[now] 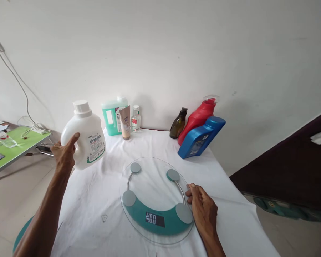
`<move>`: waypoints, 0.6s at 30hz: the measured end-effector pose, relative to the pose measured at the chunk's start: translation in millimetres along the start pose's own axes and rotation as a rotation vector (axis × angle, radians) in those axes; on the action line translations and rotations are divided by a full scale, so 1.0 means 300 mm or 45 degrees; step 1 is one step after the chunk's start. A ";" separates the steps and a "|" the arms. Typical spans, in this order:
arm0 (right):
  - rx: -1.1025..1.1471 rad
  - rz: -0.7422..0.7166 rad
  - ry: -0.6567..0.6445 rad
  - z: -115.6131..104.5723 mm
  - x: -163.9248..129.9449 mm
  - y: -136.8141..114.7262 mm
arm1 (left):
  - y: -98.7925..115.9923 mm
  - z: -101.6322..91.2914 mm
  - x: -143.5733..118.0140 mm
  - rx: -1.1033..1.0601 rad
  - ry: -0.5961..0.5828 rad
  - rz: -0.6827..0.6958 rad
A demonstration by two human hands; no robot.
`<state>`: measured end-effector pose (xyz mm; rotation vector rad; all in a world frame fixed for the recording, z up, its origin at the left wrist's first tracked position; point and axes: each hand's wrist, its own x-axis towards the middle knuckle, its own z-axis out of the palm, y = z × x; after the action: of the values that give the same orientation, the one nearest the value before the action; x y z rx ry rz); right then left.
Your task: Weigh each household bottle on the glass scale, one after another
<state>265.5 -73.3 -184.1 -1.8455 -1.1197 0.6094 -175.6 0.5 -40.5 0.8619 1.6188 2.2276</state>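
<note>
My left hand (66, 150) is wrapped round the handle of a white laundry detergent jug (82, 128), capped, slightly tilted, with its label facing me. The jug is at the table's left edge; whether its base touches the cloth I cannot tell. A round glass bathroom scale (147, 227) lies on the table, its green band nearest me and its display lit with what looks like 0.0. At the scale's right rim my right hand (203, 207) has its fingers curled, thumb and fingertips closed on the glass edge. Nothing rests on the scale.
Along the wall stand a green jug (111, 116), a beige tube (125, 123) and a small clear bottle (136, 119). Right of them are a dark pump bottle (178, 124), a leaning red bottle (196, 119) and a leaning blue bottle (200, 137). A green table (24, 142) stands left.
</note>
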 end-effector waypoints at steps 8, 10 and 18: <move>0.100 -0.053 0.004 0.004 -0.014 -0.019 | 0.261 -0.043 -0.127 -0.225 -0.289 0.046; 0.116 -0.064 0.012 0.008 -0.015 -0.020 | 0.279 -0.019 -0.184 -0.277 -0.370 0.007; 0.140 -0.110 -0.005 0.013 -0.011 -0.008 | 0.246 0.146 -0.455 -0.342 -0.619 -0.209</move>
<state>260.0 -74.1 -184.2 -1.6942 -1.1395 0.6132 -31.5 -62.8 -5.5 1.0473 1.0981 1.8746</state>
